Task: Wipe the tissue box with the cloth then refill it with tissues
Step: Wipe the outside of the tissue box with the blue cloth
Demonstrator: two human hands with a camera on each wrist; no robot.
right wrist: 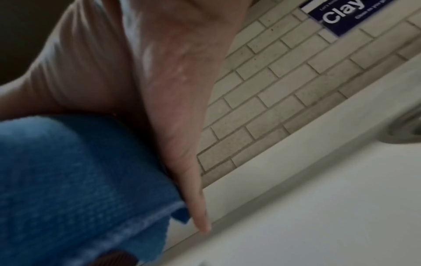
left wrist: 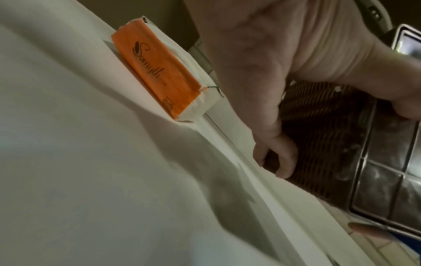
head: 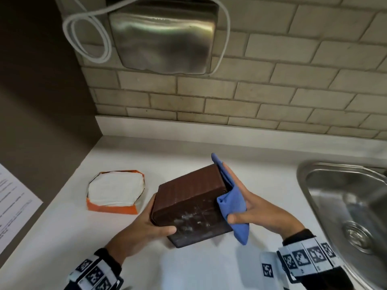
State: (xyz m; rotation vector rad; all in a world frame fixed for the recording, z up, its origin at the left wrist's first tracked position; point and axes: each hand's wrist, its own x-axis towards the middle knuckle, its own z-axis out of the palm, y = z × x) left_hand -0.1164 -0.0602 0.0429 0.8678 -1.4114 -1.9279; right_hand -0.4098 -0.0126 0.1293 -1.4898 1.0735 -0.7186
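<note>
The left hand (head: 144, 227) grips the brown ribbed tissue box (head: 188, 197), tipped on edge on the white countertop (head: 272, 164). The right hand (head: 259, 208) presses the blue cloth (head: 230, 201) flat against the box's right end, thumb pinching the fabric. Risk: wiping pressure could twist the box out of that one-handed hold. Residue remains on the near face. Further back, the open orange-wrapped pack of white tissues (head: 115, 189) awaits; a sliding box could strike it.
</note>
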